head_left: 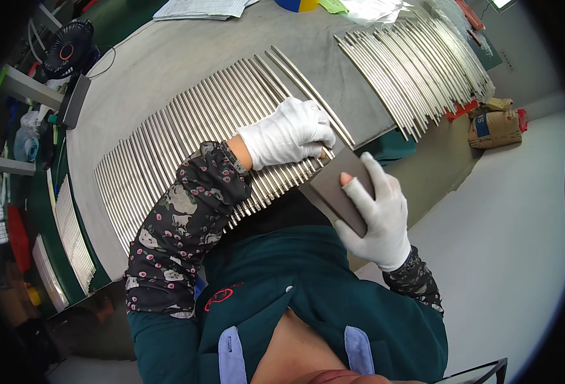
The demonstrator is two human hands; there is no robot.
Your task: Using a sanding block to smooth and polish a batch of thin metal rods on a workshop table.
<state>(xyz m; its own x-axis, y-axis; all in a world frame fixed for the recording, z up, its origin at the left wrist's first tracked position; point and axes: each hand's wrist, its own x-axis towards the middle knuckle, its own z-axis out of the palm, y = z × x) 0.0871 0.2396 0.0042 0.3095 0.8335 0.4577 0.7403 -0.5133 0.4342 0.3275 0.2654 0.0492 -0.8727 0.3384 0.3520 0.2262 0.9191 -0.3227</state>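
Metal rods lie side by side in a long row (186,121) on the grey counter (122,83); two rods (303,83) sit slightly apart at its right end; a separate batch of rods (417,70) lies beyond a gap, farther right; gloved left hand (285,133) rests over the row's right part, fingers curled down near the rod ends; cannot tell whether they are clamped on a rod; gloved right hand (379,208) has its fingers closed around a flat grey-brown block (330,185), one corner just beside those ends; judged part-way through; which rods are finished cannot be told, many seemingly remain.
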